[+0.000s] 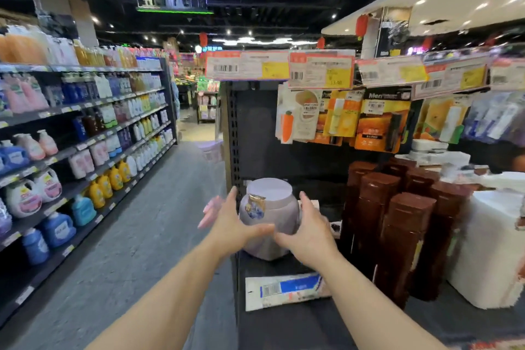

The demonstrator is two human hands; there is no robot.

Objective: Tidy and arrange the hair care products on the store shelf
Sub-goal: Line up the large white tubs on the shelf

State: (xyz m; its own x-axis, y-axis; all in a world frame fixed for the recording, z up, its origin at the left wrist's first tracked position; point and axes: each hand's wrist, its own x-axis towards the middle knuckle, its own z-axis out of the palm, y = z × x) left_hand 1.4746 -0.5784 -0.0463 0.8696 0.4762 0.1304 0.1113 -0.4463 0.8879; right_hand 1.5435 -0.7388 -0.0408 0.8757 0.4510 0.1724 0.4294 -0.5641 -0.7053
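Brown bottles [397, 221] crowd the jar's [270, 207] right; left open.

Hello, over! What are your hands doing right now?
Left hand and right hand cup round lilac lidded jar. Jar on dark shelf. Tall brown bottles crowd right.
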